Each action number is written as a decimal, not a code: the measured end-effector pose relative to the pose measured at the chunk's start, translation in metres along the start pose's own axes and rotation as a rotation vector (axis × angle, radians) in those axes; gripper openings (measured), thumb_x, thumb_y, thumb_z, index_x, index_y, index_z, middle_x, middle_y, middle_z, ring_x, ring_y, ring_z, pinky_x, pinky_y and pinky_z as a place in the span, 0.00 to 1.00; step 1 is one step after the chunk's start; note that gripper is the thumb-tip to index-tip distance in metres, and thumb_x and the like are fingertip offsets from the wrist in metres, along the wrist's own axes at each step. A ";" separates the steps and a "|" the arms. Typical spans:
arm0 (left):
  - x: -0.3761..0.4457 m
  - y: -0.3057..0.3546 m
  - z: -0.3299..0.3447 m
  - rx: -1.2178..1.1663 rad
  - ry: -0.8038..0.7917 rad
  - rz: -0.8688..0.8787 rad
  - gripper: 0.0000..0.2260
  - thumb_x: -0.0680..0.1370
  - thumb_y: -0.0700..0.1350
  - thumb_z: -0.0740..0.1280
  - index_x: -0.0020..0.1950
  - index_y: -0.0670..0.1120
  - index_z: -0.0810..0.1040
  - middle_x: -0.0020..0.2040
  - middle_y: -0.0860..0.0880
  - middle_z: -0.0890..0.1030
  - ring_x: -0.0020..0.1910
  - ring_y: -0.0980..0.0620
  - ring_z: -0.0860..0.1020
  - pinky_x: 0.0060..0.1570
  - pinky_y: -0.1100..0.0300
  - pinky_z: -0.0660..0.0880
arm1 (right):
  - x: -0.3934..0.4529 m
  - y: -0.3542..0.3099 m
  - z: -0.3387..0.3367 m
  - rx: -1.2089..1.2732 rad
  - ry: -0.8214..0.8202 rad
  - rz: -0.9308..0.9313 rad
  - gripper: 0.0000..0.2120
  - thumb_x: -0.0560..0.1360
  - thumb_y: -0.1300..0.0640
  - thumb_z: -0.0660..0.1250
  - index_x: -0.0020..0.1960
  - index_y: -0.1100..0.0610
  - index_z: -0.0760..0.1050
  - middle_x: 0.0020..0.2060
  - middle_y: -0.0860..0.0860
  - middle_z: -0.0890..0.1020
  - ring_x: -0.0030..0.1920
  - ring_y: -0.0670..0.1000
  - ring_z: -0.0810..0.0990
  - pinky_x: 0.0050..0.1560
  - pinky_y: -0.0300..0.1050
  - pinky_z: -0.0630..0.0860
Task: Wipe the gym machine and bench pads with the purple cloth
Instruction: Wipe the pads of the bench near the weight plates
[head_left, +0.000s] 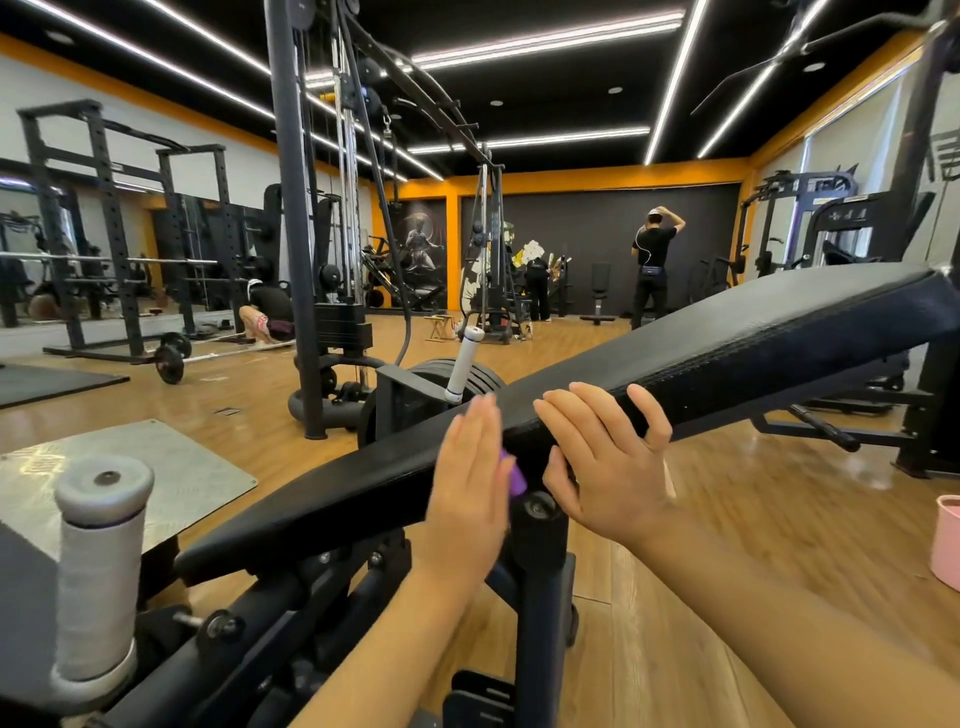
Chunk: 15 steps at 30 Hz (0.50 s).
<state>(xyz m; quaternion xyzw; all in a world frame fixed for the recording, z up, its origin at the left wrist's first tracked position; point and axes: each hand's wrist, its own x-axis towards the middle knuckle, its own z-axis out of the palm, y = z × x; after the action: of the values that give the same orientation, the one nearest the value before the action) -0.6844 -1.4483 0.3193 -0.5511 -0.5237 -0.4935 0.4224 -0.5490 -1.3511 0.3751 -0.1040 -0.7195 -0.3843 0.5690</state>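
Both hands sit at centre frame on the near edge of the black bench pad (727, 332). The left hand (475, 478) lies flat, fingers straight, pressing the purple cloth (514, 473) against the pad edge; only a small fold of cloth shows. The right hand (605, 457) curls over the pad edge, gripping it. A pink container (948, 540) stands at right.
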 end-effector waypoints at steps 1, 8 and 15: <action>0.009 0.006 0.005 0.031 0.008 -0.022 0.20 0.87 0.48 0.50 0.77 0.40 0.56 0.74 0.39 0.69 0.74 0.44 0.68 0.75 0.52 0.61 | 0.000 0.000 -0.002 -0.001 -0.022 -0.003 0.18 0.78 0.53 0.59 0.62 0.57 0.80 0.60 0.51 0.82 0.66 0.52 0.73 0.73 0.53 0.52; 0.016 0.009 -0.015 0.237 -0.102 0.068 0.17 0.83 0.45 0.55 0.71 0.40 0.65 0.63 0.38 0.79 0.63 0.40 0.79 0.65 0.45 0.74 | -0.002 0.004 -0.011 0.031 -0.115 -0.019 0.19 0.80 0.53 0.56 0.67 0.58 0.76 0.64 0.52 0.79 0.69 0.53 0.70 0.75 0.52 0.49; 0.018 0.003 -0.022 0.282 -0.144 0.139 0.17 0.87 0.47 0.51 0.68 0.39 0.69 0.59 0.39 0.82 0.58 0.43 0.81 0.60 0.49 0.79 | -0.004 0.000 -0.007 0.063 -0.112 0.014 0.20 0.80 0.53 0.55 0.66 0.57 0.77 0.63 0.52 0.80 0.69 0.52 0.70 0.75 0.51 0.50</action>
<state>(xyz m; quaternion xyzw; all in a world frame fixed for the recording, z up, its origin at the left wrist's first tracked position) -0.6845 -1.4674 0.3402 -0.5550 -0.5775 -0.3441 0.4900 -0.5426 -1.3549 0.3721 -0.1122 -0.7612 -0.3512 0.5336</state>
